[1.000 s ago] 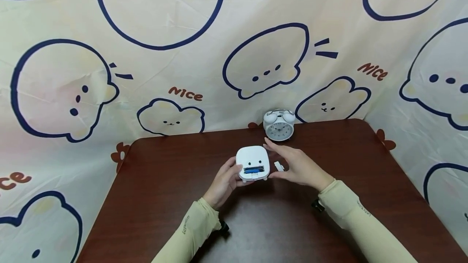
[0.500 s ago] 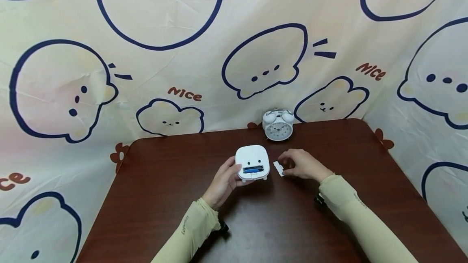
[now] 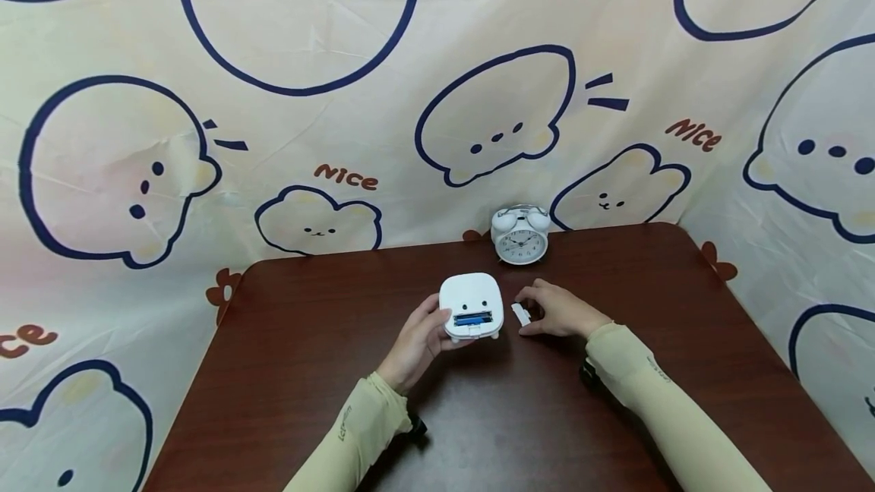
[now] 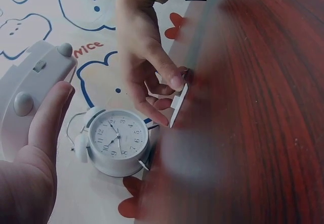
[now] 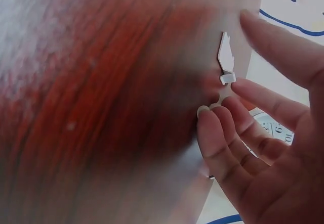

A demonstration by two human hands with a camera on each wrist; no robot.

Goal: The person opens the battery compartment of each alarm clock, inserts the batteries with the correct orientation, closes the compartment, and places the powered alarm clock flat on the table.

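Note:
My left hand (image 3: pixel 418 339) grips a white, rounded-square clock (image 3: pixel 473 291) by its left side, above the table. The back faces me, with two dark knobs and an uncovered battery bay holding a blue battery (image 3: pixel 472 320); the dial is hidden. Just right of it, the small white battery cover (image 3: pixel 520 315) lies on the table. Around that cover my right hand (image 3: pixel 563 311) has its thumb and fingers spread. In the right wrist view, the index fingertip is at the tab of the cover (image 5: pixel 226 57), while the thumb stands apart from it.
A white twin-bell alarm clock (image 3: pixel 521 244) stands at the back edge of the dark brown table (image 3: pixel 328 310), beyond both hands. Behind the table hangs a printed cloth (image 3: pixel 383 120), which also runs along both sides.
The right hand has drawn back from beside the held clock to the battery cover; its fingers bent, then spread slightly around it. The left hand and its clock stay nearly still.

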